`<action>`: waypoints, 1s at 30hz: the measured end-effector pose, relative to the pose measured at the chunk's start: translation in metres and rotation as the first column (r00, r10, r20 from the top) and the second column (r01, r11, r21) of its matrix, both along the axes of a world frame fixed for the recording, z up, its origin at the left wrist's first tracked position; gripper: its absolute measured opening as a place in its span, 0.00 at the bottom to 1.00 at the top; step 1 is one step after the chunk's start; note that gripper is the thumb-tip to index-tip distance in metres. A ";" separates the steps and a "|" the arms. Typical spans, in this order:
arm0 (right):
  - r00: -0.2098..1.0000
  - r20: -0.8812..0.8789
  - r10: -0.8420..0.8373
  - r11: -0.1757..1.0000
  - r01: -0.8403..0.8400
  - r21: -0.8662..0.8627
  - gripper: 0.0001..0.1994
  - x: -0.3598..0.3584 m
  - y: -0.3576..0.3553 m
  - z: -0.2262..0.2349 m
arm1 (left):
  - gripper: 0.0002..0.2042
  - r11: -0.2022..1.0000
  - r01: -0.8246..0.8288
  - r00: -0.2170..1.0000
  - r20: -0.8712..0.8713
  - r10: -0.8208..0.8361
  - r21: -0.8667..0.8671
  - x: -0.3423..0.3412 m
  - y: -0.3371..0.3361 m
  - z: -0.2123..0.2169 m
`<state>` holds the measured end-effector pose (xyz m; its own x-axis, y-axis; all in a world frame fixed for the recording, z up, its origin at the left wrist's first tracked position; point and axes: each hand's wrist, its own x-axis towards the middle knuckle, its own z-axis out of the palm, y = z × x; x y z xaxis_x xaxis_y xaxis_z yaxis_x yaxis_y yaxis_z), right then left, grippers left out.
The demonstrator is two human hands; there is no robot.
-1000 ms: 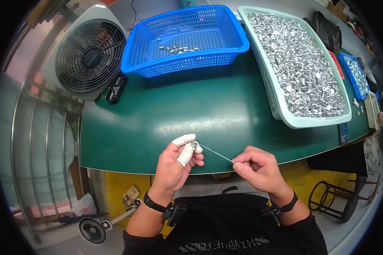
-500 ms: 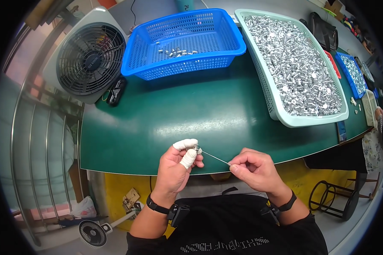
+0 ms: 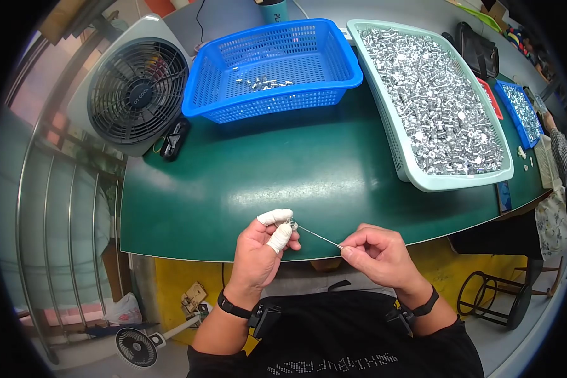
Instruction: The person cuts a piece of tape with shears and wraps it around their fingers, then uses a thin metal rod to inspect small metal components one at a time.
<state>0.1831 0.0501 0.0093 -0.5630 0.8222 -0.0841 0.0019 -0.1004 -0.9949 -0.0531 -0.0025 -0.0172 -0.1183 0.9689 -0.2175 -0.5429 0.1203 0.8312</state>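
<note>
My left hand [image 3: 263,244], with white wraps on the thumb and fingers, is closed over the table's front edge. It pinches a small metal part [image 3: 292,223], mostly hidden by the fingertips. To the right, my right hand [image 3: 380,253] is shut on one end of a thin metal rod [image 3: 320,237]. The rod slants up and left, and its far end meets the small part at my left fingertips. Whether the tip goes into the part cannot be made out.
On the green table [image 3: 258,164] stand a blue basket [image 3: 271,99] with a few small metal parts and a pale green basket [image 3: 394,138] heaped with them. A fan [image 3: 138,94] stands at far left. At far right are a smaller blue tray [image 3: 520,113] and another person's arm [image 3: 553,129].
Both hands hold nearly the same pose, the rod still at the small part. The view has shifted slightly, and another person's arm now shows more at far right.
</note>
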 end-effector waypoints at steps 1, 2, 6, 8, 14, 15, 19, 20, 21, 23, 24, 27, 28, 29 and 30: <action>1.000 -0.001 0.002 1.000 -0.002 -0.006 0.03 0.000 0.000 0.000 | 0.12 1.000 -0.001 1.000 -0.001 0.001 0.001 0.000 0.000 0.001; 1.000 -0.003 0.003 1.000 -0.003 -0.012 0.03 0.001 0.000 0.000 | 0.12 1.000 0.000 1.000 -0.007 0.000 -0.009 0.001 0.000 0.001; 1.000 0.021 0.006 1.000 -0.006 0.015 0.02 0.002 0.000 0.000 | 0.12 1.000 0.020 0.999 -0.031 -0.020 -0.020 0.001 0.001 0.005; 0.999 0.044 -0.010 0.999 0.008 0.042 0.02 0.005 -0.001 0.002 | 0.12 0.998 0.055 0.997 -0.052 -0.055 -0.005 0.004 0.004 0.006; 0.991 0.132 -0.003 0.907 -0.052 0.417 0.03 0.000 0.001 0.009 | 0.10 0.958 0.251 0.959 0.172 -0.226 -0.141 0.005 -0.002 0.018; 0.988 0.149 -0.033 0.901 -0.035 0.432 0.03 0.000 0.002 0.009 | 0.10 0.953 0.280 0.949 0.185 -0.255 -0.120 0.005 -0.002 0.017; 0.937 0.260 -0.232 0.400 -0.152 0.904 0.03 0.001 0.007 0.000 | 0.05 0.949 0.256 0.934 0.301 -0.193 -0.184 0.007 0.001 0.016; 0.935 0.250 -0.252 0.369 -0.145 0.918 0.03 0.002 0.008 -0.001 | 0.04 0.949 0.234 0.937 0.309 -0.162 -0.210 0.011 0.003 0.019; 0.933 0.238 -0.271 0.337 -0.140 0.931 0.04 0.003 0.008 -0.001 | 0.03 0.948 0.211 0.940 0.316 -0.131 -0.236 0.014 0.005 0.022; 0.926 0.229 -0.298 0.299 -0.137 0.944 0.04 0.002 0.007 -0.002 | 0.03 0.946 0.198 0.939 0.325 -0.109 -0.255 0.022 0.008 0.029; 0.961 0.185 -0.207 0.534 -0.047 0.844 0.04 0.001 0.004 -0.003 | 0.04 0.965 0.138 0.971 0.224 -0.087 -0.221 0.027 0.008 0.034; 0.996 0.019 -0.089 0.881 0.070 0.467 0.04 0.000 0.000 -0.005 | 0.07 0.992 0.039 0.999 0.025 -0.036 -0.120 0.036 0.013 0.040; 0.996 0.019 -0.088 0.871 0.067 0.486 0.04 -0.001 0.000 -0.006 | 0.06 0.996 0.081 0.997 -0.002 -0.081 -0.046 0.033 0.010 0.038; 0.996 0.021 -0.086 0.861 0.064 0.505 0.04 -0.001 0.000 -0.006 | 0.06 0.992 0.124 0.992 -0.031 -0.123 0.027 0.029 0.008 0.036; 0.996 0.023 -0.085 0.849 0.060 0.524 0.04 -0.002 -0.001 -0.006 | 0.06 0.981 0.168 0.985 -0.062 -0.162 0.100 0.026 0.007 0.035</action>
<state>0.1809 0.0492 0.0032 -0.5060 0.7898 0.3466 0.0596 0.4329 -0.8995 -0.0268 0.0045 0.0182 0.0367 0.9931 -0.1116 -0.4775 0.1155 0.8710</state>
